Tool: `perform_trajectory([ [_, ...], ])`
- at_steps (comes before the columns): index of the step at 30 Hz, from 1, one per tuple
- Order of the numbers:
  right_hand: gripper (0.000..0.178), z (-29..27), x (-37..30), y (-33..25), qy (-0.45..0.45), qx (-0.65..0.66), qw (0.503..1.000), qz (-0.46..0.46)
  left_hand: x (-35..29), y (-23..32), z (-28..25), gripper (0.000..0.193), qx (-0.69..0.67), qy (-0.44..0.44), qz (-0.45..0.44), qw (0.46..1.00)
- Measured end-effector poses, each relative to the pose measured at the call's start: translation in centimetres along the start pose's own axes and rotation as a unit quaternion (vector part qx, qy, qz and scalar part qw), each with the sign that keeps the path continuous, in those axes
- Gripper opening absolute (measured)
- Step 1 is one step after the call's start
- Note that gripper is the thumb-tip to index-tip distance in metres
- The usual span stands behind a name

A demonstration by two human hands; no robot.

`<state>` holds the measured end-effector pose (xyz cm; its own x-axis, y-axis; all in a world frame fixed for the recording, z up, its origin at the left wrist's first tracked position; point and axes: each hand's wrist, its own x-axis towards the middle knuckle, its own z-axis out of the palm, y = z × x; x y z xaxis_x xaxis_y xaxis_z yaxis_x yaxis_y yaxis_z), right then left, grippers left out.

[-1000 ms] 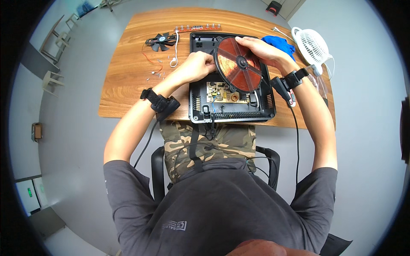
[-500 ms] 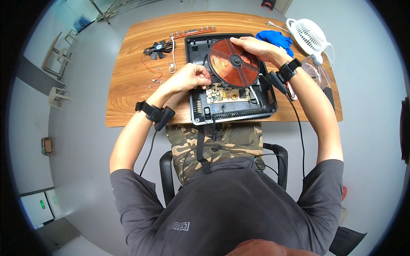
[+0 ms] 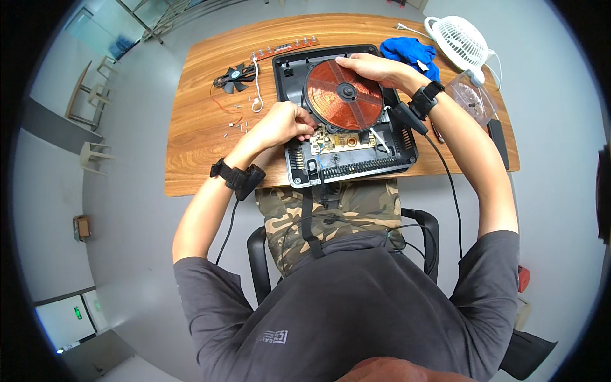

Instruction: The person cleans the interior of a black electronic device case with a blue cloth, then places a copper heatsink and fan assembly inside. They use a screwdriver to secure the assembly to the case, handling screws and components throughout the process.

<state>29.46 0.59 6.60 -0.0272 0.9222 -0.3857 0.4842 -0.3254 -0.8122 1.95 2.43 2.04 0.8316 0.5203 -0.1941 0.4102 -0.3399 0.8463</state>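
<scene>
On the head view, the right hand clasps the round copper-wire coil (image 3: 345,94) by its rim over the open black plastic housing (image 3: 375,165); the left hand (image 3: 291,123) pinches something unclear; the tan circuit board (image 3: 331,144) sits inside; the black plastic fan (image 3: 235,76) lies outside, unfitted.

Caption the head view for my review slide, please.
Right hand on a round copper-coloured coil, left hand near its lower-left edge, over an open black rectangular housing with a tan circuit board.

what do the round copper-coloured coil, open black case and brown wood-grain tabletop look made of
Coil: probably copper wire, given its shiny reddish rings. Case: likely moulded plastic, matte, with slotted vents. Tabletop: wood or laminate, smooth, showing streaked grain.
</scene>
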Motion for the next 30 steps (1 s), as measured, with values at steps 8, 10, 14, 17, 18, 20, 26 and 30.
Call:
perform_trajectory([
  [8,0.056,-0.3,0.3,0.2,0.002,-0.010,1.000,-0.004,0.3,0.2,-0.3,0.014,0.011,-0.027,-0.002,1.000],
  [10,0.052,-0.1,-0.4,-0.4,-0.014,-0.011,1.000,0.001,0.1,1.2,-0.2,0.014,0.056,-0.032,-0.011,0.998],
  [14,0.050,-0.1,-0.2,-0.3,-0.022,-0.013,1.000,0.001,0.4,1.3,0.2,0.015,0.104,0.009,0.010,0.994],
  [17,0.051,0.0,0.0,-0.3,-0.033,-0.024,0.999,0.008,0.7,0.2,0.4,0.016,0.123,0.034,0.043,0.991],
  [18,0.052,0.0,0.1,-0.2,-0.030,-0.023,0.999,0.009,0.7,0.5,0.4,0.016,0.127,0.030,0.038,0.991],
  [20,0.052,0.1,0.1,-0.2,-0.025,-0.022,0.999,0.010,0.7,1.0,0.4,0.017,0.135,0.023,0.028,0.990],
  [26,0.051,0.1,0.3,-0.1,-0.037,-0.025,0.999,0.012,1.2,1.3,-0.2,0.015,0.116,-0.023,-0.009,0.993],
  [30,0.051,-0.2,1.0,0.9,-0.050,-0.023,0.998,0.005,1.3,1.9,-0.7,0.014,0.097,-0.050,-0.036,0.993],
])
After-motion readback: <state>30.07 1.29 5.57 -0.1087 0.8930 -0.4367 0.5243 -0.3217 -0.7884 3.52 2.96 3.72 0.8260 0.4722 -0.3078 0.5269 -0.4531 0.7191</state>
